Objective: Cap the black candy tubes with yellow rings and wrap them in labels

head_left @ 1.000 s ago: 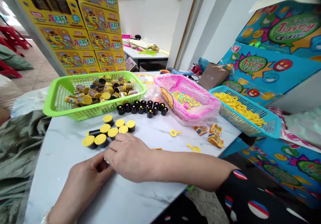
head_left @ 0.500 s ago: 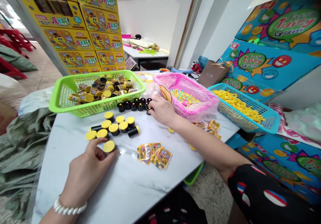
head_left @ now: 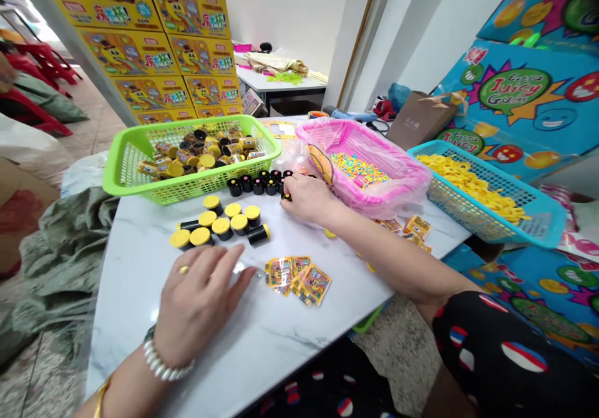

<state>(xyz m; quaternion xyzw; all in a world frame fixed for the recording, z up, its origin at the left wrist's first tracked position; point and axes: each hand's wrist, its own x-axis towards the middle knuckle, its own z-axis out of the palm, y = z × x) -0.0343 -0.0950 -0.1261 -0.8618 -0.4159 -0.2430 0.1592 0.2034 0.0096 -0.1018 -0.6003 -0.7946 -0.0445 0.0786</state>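
My left hand (head_left: 199, 290) hovers low over the table's near left part, its fingers apart and thumb stretched to the right. Just beyond its fingertips stand several black tubs with yellow lids (head_left: 221, 226); two lie on their sides. My right hand (head_left: 309, 196) is closed at the end of a row of small open black tubs (head_left: 258, 185) with coloured bits inside. Its fingertips pinch one small black tub (head_left: 286, 197), partly hidden by the hand. To the right of my left thumb lies a loose pile of printed yellow packets (head_left: 299, 279).
A green basket (head_left: 140, 190) of wrapped tubs stands at the back left. A lined pink basket (head_left: 402, 184) holds coloured candy beads (head_left: 358, 170). Yellow rings (head_left: 472, 187) fill a blue basket (head_left: 545, 234) on the right. More packets (head_left: 416, 226) lie under my right forearm.
My left hand has let go of a yellow-lidded tub and spread its fingers; that tub is now hidden. My right hand stays at the small black tubs. The view has shifted slightly.
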